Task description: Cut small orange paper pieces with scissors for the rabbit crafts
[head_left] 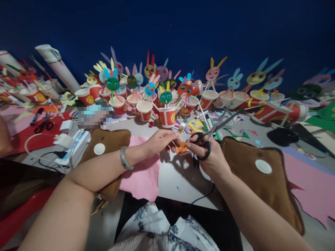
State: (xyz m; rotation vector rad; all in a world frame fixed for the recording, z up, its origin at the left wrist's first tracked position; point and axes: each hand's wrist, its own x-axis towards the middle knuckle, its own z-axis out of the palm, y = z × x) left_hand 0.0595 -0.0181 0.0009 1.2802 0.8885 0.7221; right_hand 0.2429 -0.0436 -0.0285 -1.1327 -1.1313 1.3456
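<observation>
Over the front of the table, my right hand grips black-handled scissors, their blades pointing up and away to the right. Its thumb and fingertip reach toward a small piece of orange paper between my two hands. My left hand, with a bracelet on the wrist, is closed, fingertips pinched together close to that paper. Whatever they hold is too small to make out. Beneath my left forearm lies a pink sheet.
Red-and-white paper cups with paper rabbit faces line the back. Brown pouches lie on either side. A power strip, a second pair of scissors and a person's arm are at left. Paper scraps and markers lie behind my hands.
</observation>
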